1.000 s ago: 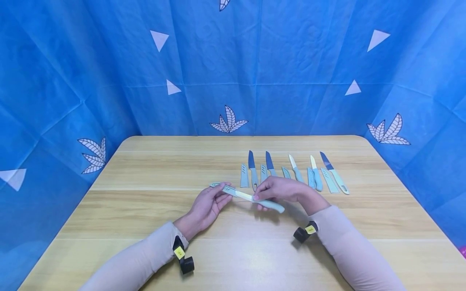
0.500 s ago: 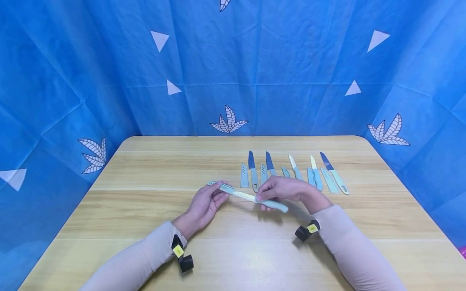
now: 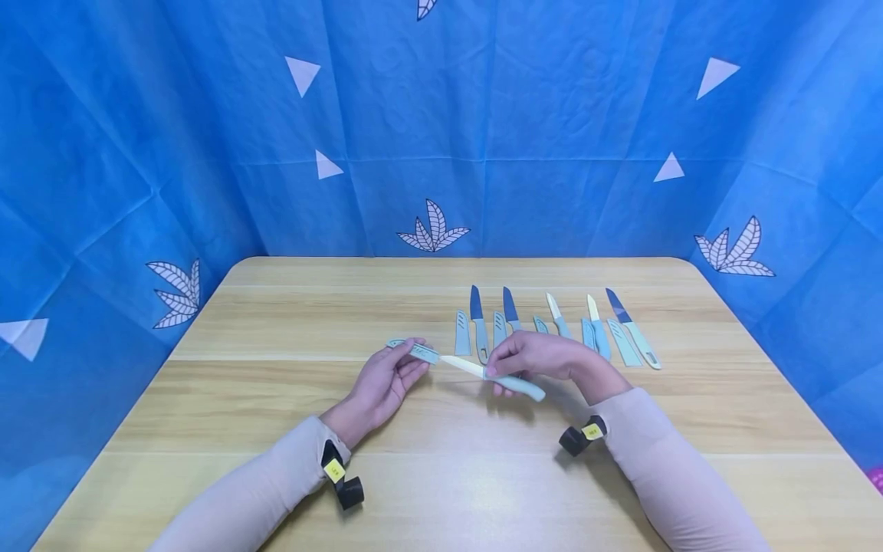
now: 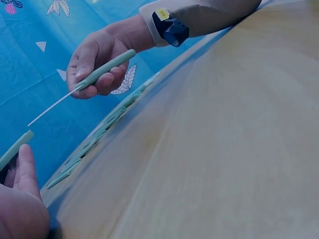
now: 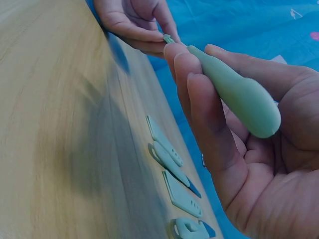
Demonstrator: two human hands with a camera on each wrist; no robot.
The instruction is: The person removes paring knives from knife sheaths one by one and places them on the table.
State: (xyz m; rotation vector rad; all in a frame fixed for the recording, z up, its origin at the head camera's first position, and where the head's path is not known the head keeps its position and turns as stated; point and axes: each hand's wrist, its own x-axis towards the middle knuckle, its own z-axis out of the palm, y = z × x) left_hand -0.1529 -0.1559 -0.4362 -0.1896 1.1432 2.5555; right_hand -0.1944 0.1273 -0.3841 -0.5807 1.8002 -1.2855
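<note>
My left hand (image 3: 382,385) pinches a light green knife sheath (image 3: 424,353) between thumb and fingers, above the table's middle. To its right, my right hand (image 3: 541,359) grips the light green handle of a paring knife (image 3: 520,386). The pale blade points left at the sheath's mouth, and its tip stands just apart from it. In the left wrist view the bare blade (image 4: 54,107) shows edge-on, with the sheath (image 4: 16,148) below its tip. From the right wrist the handle (image 5: 241,94) lies between thumb and fingers, and the blade is mostly hidden.
Several unsheathed knives lie in a row at the back right of the wooden table (image 3: 276,429), such as a dark-bladed knife (image 3: 477,316) and a green-handled knife (image 3: 638,337). Sheaths (image 3: 463,334) lie beside them. A blue curtain (image 3: 552,115) hangs behind the table.
The blade has come out of the sheath, leaving a small gap at the tip. My left hand has moved slightly left with the sheath; the right hand moved slightly right at first, then stayed nearly still.
</note>
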